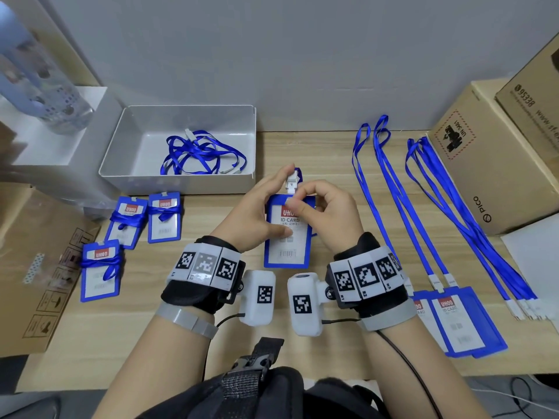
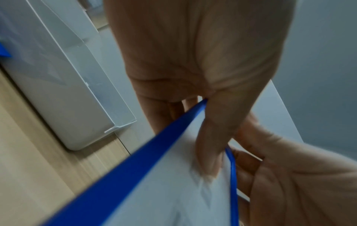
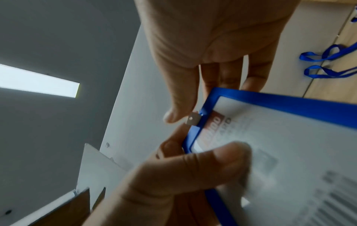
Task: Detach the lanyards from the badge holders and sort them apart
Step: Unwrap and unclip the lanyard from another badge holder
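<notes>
Left hand (image 1: 257, 211): grip clamped on badge holder (image 1: 287, 243), thumb across its face.
Right hand (image 1: 328, 211): grip pinching at clip (image 1: 292, 181).
Risk: clip may snap back; holder may slip.

Black wristbands (image 1: 193, 294), white marker-tagged cameras (image 1: 258, 296)

Badge holder (image 1: 287, 246): blue frame, white insert, red logo band. Lanyards (image 1: 393, 195): solid blue, white clips. Tray (image 1: 178, 182): grey-white. Table (image 1: 326, 152): pale woodgrain.
</notes>
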Demonstrator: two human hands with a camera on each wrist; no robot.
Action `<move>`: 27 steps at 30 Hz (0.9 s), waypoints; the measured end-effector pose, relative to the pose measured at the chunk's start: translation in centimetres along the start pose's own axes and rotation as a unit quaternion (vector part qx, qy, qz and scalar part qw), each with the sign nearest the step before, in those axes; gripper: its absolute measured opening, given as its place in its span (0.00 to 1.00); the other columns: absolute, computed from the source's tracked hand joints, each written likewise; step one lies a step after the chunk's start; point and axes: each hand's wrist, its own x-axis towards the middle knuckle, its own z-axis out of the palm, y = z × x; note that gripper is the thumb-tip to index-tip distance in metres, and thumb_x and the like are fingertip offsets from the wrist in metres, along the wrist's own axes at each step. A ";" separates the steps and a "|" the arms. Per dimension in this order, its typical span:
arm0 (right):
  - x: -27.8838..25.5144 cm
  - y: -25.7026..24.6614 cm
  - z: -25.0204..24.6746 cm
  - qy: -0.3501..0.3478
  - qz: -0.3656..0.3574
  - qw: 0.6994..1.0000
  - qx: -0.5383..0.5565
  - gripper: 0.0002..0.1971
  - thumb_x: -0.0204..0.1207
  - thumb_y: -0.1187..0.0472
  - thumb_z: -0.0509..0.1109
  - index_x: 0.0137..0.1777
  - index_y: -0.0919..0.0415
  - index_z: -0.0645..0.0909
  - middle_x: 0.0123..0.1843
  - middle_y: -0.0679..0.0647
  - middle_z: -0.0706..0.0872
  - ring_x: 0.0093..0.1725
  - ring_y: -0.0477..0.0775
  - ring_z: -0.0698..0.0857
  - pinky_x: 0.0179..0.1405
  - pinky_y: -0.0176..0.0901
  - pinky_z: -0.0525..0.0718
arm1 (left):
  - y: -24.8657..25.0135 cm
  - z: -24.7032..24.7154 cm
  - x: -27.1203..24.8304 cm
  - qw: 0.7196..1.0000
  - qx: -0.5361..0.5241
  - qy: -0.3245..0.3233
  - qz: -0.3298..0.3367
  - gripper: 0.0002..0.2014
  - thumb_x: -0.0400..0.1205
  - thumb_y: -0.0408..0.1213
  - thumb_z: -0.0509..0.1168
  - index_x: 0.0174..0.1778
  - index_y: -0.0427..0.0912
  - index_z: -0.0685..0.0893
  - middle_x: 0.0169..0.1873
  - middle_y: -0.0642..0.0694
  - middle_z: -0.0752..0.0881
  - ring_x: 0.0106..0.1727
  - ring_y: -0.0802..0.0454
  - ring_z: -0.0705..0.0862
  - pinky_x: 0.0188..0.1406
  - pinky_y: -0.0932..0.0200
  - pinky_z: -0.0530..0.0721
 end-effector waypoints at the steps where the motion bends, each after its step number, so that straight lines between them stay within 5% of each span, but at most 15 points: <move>1: 0.1 0.0 -0.1 0.002 0.007 1.000 0.018 0.11 0.71 0.65 0.72 0.33 0.49 0.79 0.38 0.46 0.83 0.33 0.35 0.81 0.34 0.27 0.78 | 0.0 0.0 0.0 1.000 -0.001 -0.001 0.002 0.49 0.66 0.15 0.71 0.77 0.55 0.59 0.73 0.54 0.67 0.61 0.58 0.80 0.47 0.68 0.85; 4: 0.4 0.0 -0.4 0.005 0.028 0.999 0.040 0.10 0.71 0.67 0.72 0.35 0.50 0.80 0.37 0.45 0.84 0.36 0.40 0.83 0.39 0.35 0.85 | 0.1 0.0 -0.1 1.000 0.010 -0.013 0.012 0.48 0.66 0.15 0.71 0.75 0.57 0.61 0.73 0.53 0.68 0.64 0.58 0.78 0.49 0.69 0.84; 6: 0.4 0.0 -0.6 -0.005 0.037 0.997 0.062 0.12 0.68 0.71 0.73 0.36 0.52 0.80 0.38 0.47 0.84 0.35 0.38 0.83 0.37 0.32 0.85 | 0.3 0.1 -0.2 0.999 0.017 -0.022 0.016 0.49 0.65 0.14 0.71 0.73 0.60 0.62 0.73 0.55 0.68 0.66 0.59 0.77 0.50 0.69 0.83; 10: 0.4 -0.2 -0.9 -0.024 0.044 0.996 0.080 0.18 0.62 0.77 0.75 0.39 0.52 0.80 0.40 0.47 0.85 0.33 0.36 0.82 0.38 0.31 0.83 | 0.4 0.2 -0.4 1.000 -0.007 -0.024 0.008 0.50 0.65 0.12 0.70 0.67 0.69 0.64 0.66 0.62 0.74 0.57 0.68 0.81 0.44 0.67 0.85; 13: 0.5 0.0 -1.1 -0.006 0.049 0.995 0.091 0.19 0.61 0.78 0.76 0.43 0.54 0.81 0.40 0.47 0.85 0.34 0.35 0.83 0.40 0.30 0.83 | -0.1 0.2 -0.6 0.999 -0.021 0.027 -0.007 0.51 0.65 0.14 0.72 0.66 0.74 0.62 0.55 0.49 0.83 0.48 0.60 0.86 0.45 0.58 0.88; 16: 0.4 -0.2 -1.2 0.030 0.050 0.991 0.124 0.16 0.63 0.76 0.76 0.46 0.57 0.83 0.39 0.49 0.86 0.35 0.37 0.84 0.41 0.30 0.85 | -0.3 0.1 -0.6 0.997 -0.063 0.043 -0.018 0.50 0.67 0.13 0.70 0.70 0.69 0.62 0.45 0.35 0.89 0.46 0.48 0.88 0.49 0.51 0.88; 21: 0.4 0.2 -1.2 0.092 0.055 0.988 0.111 0.10 0.68 0.72 0.73 0.36 0.55 0.85 0.26 0.38 0.87 0.31 0.35 0.85 0.36 0.24 0.81 | -0.4 0.1 -0.2 0.999 -0.032 0.005 -0.006 0.43 0.68 0.14 0.70 0.69 0.61 0.67 0.28 0.52 0.90 0.39 0.55 0.89 0.46 0.64 0.86; 24: 0.6 0.4 -1.9 0.132 0.055 0.984 0.110 0.12 0.68 0.73 0.73 0.35 0.54 0.83 0.32 0.43 0.86 0.30 0.35 0.85 0.35 0.24 0.81 | -0.2 0.1 -0.3 1.000 -0.024 0.012 0.008 0.38 0.69 0.14 0.69 0.64 0.59 0.71 0.24 0.52 0.89 0.38 0.49 0.89 0.52 0.66 0.84; 27: 0.7 -0.2 -2.4 0.110 0.052 0.979 0.163 0.12 0.70 0.76 0.69 0.38 0.57 0.78 0.37 0.52 0.84 0.30 0.38 0.85 0.32 0.27 0.81 | -0.5 -0.2 -0.2 0.999 -0.027 0.020 -0.005 0.37 0.68 0.10 0.66 0.63 0.55 0.73 0.24 0.50 0.89 0.36 0.52 0.88 0.44 0.61 0.86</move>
